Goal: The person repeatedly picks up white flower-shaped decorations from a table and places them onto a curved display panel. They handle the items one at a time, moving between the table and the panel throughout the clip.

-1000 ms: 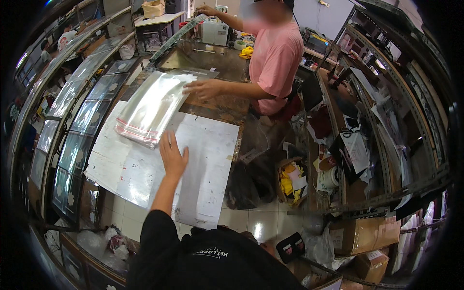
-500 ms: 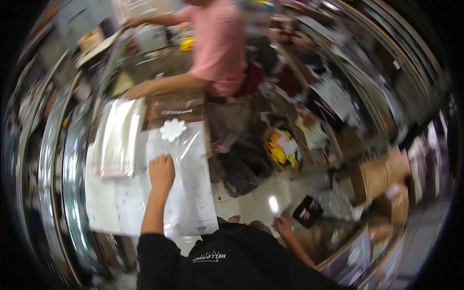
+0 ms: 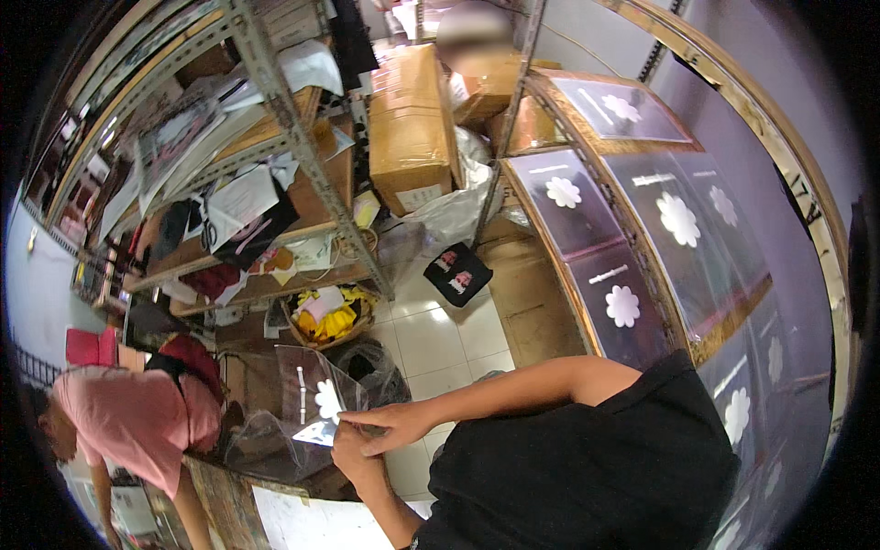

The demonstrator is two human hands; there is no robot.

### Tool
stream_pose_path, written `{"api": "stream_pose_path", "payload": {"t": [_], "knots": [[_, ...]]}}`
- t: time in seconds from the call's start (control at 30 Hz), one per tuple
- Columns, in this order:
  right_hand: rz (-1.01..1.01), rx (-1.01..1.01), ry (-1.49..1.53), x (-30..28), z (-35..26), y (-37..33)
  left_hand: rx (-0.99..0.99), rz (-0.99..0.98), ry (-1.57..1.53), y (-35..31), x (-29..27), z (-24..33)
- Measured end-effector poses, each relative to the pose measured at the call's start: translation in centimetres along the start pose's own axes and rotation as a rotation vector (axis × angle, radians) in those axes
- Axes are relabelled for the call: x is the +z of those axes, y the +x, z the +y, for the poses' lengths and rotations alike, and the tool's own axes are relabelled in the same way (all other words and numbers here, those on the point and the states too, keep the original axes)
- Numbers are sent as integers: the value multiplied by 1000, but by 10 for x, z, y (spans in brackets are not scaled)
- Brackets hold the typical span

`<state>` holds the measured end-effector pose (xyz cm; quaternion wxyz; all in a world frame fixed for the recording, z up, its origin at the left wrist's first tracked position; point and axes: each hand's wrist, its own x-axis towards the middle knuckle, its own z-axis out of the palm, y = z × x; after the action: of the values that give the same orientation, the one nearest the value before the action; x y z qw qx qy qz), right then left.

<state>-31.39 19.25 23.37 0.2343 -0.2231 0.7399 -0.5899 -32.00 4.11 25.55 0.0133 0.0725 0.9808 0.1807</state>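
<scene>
A clear plastic bag printed with a white flower shape and a thin white line hangs tilted in front of me. My left hand is closed at its near corner, the fingers gripping the edge. From the right my right hand reaches across, its index finger stretched along the bag's edge beside the flower and its other fingers bent against my left hand. Overlapping hands partly hide the grip. Below them lies a white-topped work table, cut off by the lower rim.
Slanted racks of similar flower-printed bags stand at right. Cardboard boxes are stacked at the back. A folded black cloth lies on the tiled floor. A metal shelf holds papers. A co-worker in pink leans over at left.
My view has swung right, away from the table toward the racks and boxes. Both hands have come together at the plastic bag; earlier my left fist was over the table, my right hand apart.
</scene>
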Motion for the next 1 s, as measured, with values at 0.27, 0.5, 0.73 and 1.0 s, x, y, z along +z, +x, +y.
{"api": "stream_pose_path", "payload": {"t": [0.27, 0.5, 0.73, 1.0], "knots": [[240, -13, 268, -34, 16, -45, 161, -185, -60, 37, 26, 54], [417, 108, 77, -62, 11, -60, 165, -252, -154, 57, 31, 98], [615, 137, -119, -147, 24, -75, 325, -294, -171, 65, 15, 158], [770, 51, -518, -347, -45, -157, 419, -116, -609, 81, 2, 207]]}}
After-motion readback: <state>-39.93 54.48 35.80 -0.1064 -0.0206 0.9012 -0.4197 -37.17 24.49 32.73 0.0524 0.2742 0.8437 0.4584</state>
